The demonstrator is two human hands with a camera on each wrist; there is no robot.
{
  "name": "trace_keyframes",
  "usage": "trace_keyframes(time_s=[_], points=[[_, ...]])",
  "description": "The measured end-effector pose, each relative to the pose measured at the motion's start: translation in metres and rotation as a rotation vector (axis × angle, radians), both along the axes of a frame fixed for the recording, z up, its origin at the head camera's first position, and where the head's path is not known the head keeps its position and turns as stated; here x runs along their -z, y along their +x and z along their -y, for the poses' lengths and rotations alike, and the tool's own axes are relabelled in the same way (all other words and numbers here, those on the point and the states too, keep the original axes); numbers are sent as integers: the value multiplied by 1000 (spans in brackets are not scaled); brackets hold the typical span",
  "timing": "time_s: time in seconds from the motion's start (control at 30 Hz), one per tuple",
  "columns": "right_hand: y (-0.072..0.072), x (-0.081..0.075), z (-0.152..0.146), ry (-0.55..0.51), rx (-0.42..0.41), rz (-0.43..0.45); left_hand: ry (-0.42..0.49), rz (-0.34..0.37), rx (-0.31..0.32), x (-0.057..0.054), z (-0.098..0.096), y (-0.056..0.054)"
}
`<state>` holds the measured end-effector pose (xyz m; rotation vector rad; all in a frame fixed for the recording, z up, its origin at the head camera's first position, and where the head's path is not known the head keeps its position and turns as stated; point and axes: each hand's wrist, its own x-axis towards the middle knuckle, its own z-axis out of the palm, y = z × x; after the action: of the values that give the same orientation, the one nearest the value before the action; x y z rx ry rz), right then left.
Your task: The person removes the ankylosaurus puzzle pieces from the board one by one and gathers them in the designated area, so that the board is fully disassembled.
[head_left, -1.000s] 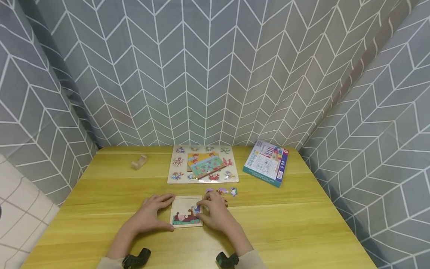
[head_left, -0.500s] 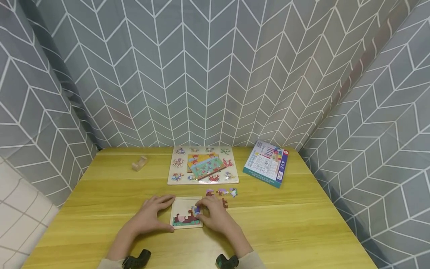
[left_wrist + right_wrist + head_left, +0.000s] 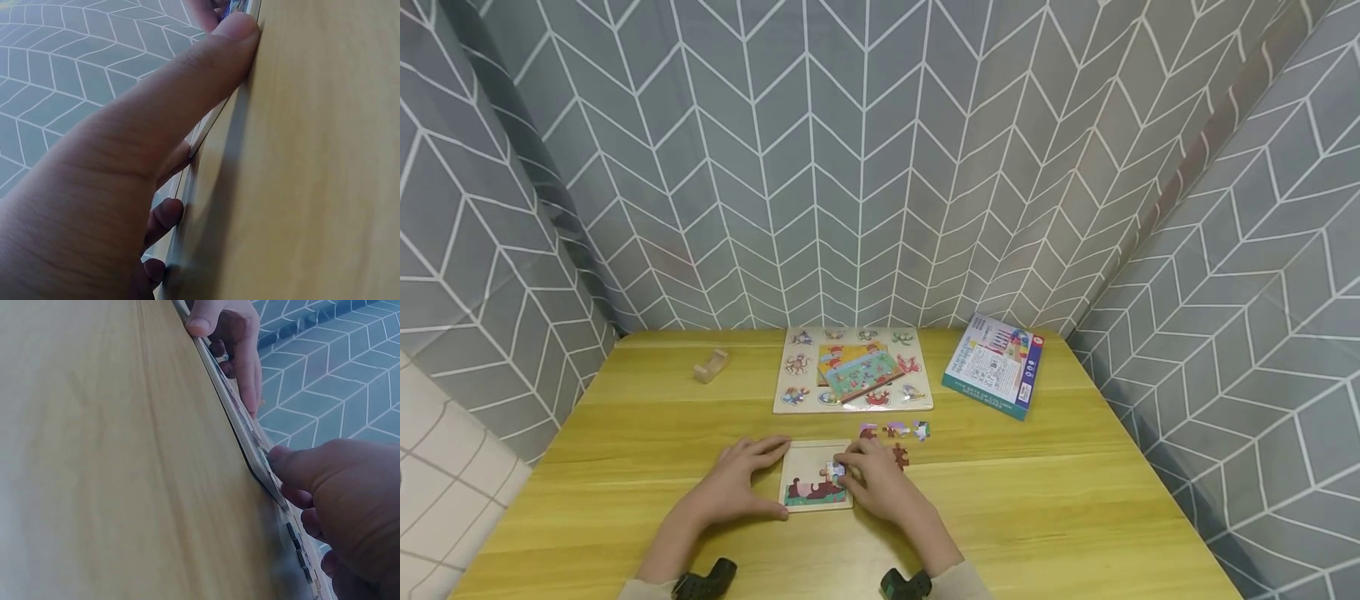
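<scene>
A small wooden jigsaw puzzle tray (image 3: 808, 455) lies on the table with a brown and green picture part-assembled along its bottom. My left hand (image 3: 741, 482) holds the tray's left side, thumb at the lower corner and index finger at the upper one. In the left wrist view the thumb (image 3: 234, 37) presses on the tray's edge. A blue and white puzzle piece (image 3: 834, 472) is pinched between the thumb and fingers of my right hand (image 3: 880, 482), over the tray's right side. That hand partly covers the piece and the tray's right edge.
Several loose puzzle pieces (image 3: 900, 456) lie beyond my right hand. Farther back is a big peg puzzle board (image 3: 788, 392) with two small picture puzzles (image 3: 865, 373) on it. A box (image 3: 992, 367) stands back right, a tape dispenser (image 3: 711, 366) back left.
The right fingers have shifted and turned the blue and white piece slightly within the tray's right side. My left hand has stayed at the tray's left side.
</scene>
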<state>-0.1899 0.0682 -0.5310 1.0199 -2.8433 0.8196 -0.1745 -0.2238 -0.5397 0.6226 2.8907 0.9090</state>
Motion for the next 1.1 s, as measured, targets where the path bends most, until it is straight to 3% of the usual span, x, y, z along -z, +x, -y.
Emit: trace_keyframes(time_s=[0.27,0.4,0.57,0.77,1.1], points=[[2,0,1,-5,11,-36,-8,-8,4,1,0,1],[1,-4,-7,-93,39,-10,-10,-7,7,2,0,1],[-7,-10,-42,-245,130,66,-16,-7,2,3,0,1],[-16,-1,-100,-261,259,77,0,-1,4,3,0,2],[-25,14,-136,-206,227,76,5,-7,7,2,0,2]])
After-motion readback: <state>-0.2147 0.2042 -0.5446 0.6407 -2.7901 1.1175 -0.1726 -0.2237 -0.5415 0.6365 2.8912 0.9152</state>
